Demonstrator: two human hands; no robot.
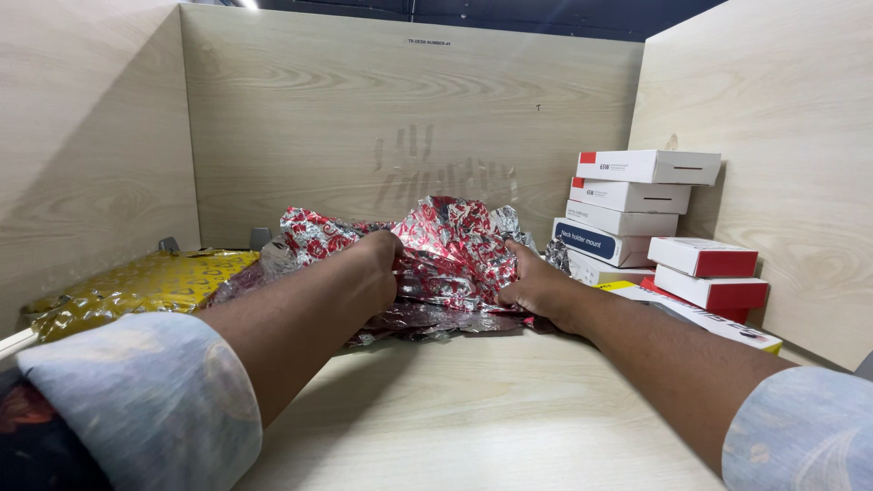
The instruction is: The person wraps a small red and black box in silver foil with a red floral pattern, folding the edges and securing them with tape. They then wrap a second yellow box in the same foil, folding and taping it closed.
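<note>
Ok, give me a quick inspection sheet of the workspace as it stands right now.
Surface: pale wood desk, bare in front.
Job's things: crumpled red and silver foil wrap, bunched up at the back of the desk.
Clutter: yellow foil sheet at left; stack of white boxes and two red and white boxes at right.
Hands: left hand and right hand both grip the foil wrap.
Cables: nothing seen.
Surroundings: wood partition walls on three sides.
</note>
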